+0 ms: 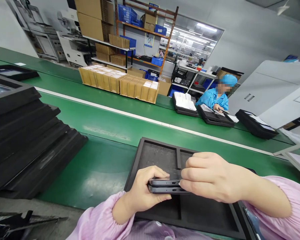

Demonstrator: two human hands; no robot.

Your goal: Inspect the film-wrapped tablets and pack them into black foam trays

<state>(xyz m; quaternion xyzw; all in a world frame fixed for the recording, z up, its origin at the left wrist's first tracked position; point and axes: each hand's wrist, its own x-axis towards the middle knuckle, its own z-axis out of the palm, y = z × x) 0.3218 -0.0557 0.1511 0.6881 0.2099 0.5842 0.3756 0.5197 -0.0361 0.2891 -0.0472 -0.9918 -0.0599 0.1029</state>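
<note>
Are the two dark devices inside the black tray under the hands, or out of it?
Out: the left hand holds the two dark devices stacked together above the black tray; the right hand is at their other end.

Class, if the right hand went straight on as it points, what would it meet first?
Probably the two flat dark devices held in the left hand; whether the right hand already touches them is unclear.

the left hand (146,190) is turned inward, its digits clamped from above and below, the left wrist (122,207) angled up from the lower left. the right hand (212,176) faces it, back outward, fingers curled and stacked closely, thumb hidden from view. the right forearm (265,195) slants in from the right, bare past the wrist.
</note>
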